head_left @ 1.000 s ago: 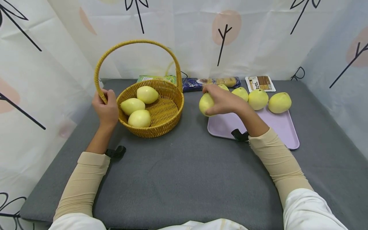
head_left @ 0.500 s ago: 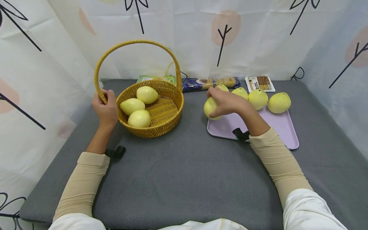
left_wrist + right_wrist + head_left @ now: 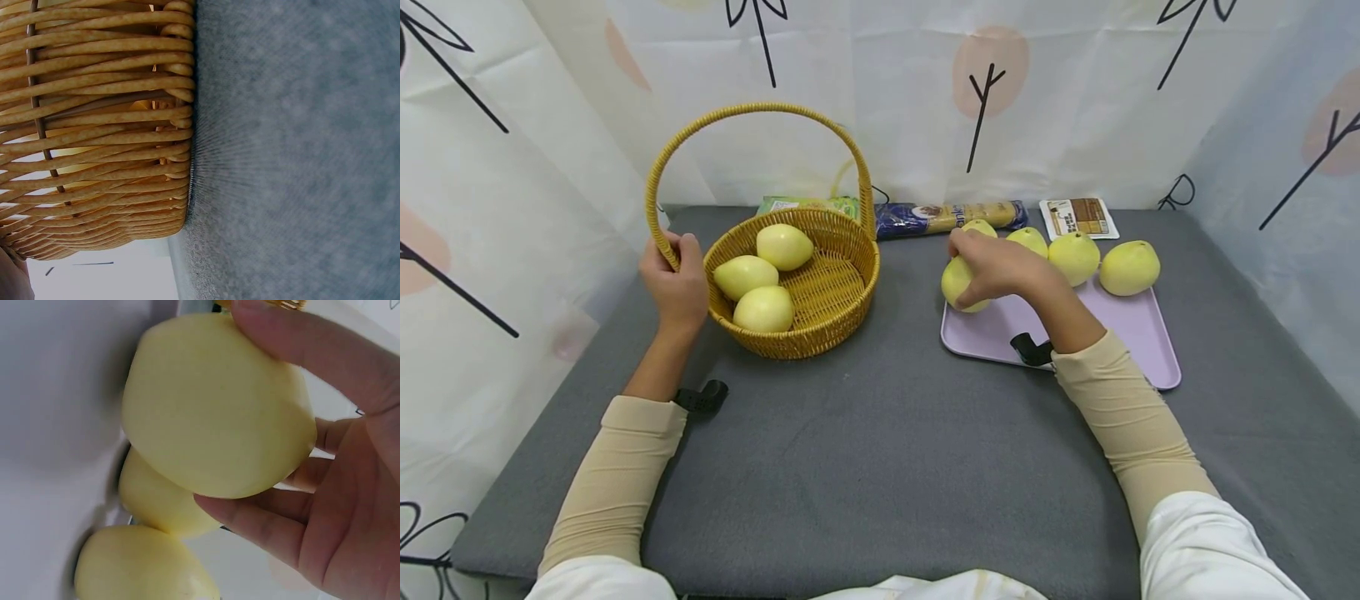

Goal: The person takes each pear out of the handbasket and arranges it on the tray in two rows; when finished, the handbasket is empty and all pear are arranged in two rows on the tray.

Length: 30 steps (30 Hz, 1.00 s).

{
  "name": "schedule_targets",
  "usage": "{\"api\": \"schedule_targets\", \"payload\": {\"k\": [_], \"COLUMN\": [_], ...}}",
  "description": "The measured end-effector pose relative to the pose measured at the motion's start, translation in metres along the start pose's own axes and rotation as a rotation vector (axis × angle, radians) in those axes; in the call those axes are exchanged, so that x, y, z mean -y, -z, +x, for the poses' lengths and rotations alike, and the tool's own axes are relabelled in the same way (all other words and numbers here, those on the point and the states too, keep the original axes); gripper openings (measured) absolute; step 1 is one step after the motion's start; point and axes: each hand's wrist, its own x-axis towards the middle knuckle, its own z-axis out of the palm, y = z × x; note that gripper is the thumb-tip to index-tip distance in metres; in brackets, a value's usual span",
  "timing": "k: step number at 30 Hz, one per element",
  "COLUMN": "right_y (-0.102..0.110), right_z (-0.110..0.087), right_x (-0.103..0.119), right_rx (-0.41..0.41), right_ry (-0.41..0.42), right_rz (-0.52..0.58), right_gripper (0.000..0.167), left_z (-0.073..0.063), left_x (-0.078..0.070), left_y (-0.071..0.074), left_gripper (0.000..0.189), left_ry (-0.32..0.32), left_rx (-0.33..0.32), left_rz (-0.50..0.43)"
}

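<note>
Left hand (image 3: 676, 285): fingers curl round the handle (image 3: 771, 108) of the wicker basket (image 3: 797, 343).
Right hand (image 3: 1006, 267): thumb and fingers grasp a pale yellow fruit (image 3: 957, 285).
Grasped-fruit position: at the left end of the lilac tray (image 3: 988, 333); cannot tell whether it touches.
Tray row: four other fruits (image 3: 1073, 259) along the far side.
Basket contents: three fruits (image 3: 763, 309), grouped toward its left.

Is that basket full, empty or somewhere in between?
Partly full: in the head view, the basket holds three fruits toward its left, while bare woven floor shows on its right.
</note>
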Motion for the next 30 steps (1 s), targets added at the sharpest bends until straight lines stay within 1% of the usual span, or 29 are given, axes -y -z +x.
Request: {"api": "schedule_targets", "payload": {"k": [4, 9, 10, 15, 17, 20, 23, 27, 30], "right_y": [0.003, 0.010, 0.012, 0.016, 0.016, 0.015, 0.014, 0.013, 0.011], "right_z": [-0.003, -0.009, -0.010, -0.014, -0.015, -0.014, -0.014, -0.012, -0.011], "right_x": [0.000, 0.000, 0.000, -0.001, -0.001, 0.000, 0.000, -0.001, -0.001], "right_rx": [-0.009, 0.034, 0.039, 0.052, 0.049, 0.038, 0.028, 0.023, 0.014], "right_ry": [-0.036, -0.036, -0.042, -0.103, -0.107, -0.086, -0.062, -0.076, -0.095], "right_rz": [-0.017, -0.011, -0.019, -0.051, -0.061, -0.080, -0.094, -0.094, -0.100], "right_gripper": [0.058, 0.052, 0.052, 0.052, 0.052, 0.050, 0.050, 0.051, 0.052], "left_z": [0.000, 0.000, 0.000, -0.003, -0.004, -0.003, -0.003, -0.003, -0.003], "left_x": [-0.002, -0.005, -0.008, -0.030, -0.037, -0.039, -0.037, -0.037, -0.038], "left_y": [-0.001, -0.003, -0.004, -0.007, -0.007, -0.008, -0.007, -0.007, -0.007], "left_gripper": [0.026, 0.028, 0.029, 0.028, 0.028, 0.027, 0.027, 0.029, 0.028], "left_ry": [0.010, 0.002, 0.001, 0.003, 0.009, 0.010, -0.001, -0.010, -0.004], "left_rx": [0.003, 0.000, -0.002, 0.001, 0.002, 0.001, 0.004, 0.014, 0.015], "left_rz": [-0.006, -0.021, -0.023, -0.035, -0.033, -0.037, -0.039, -0.032, -0.033]}}
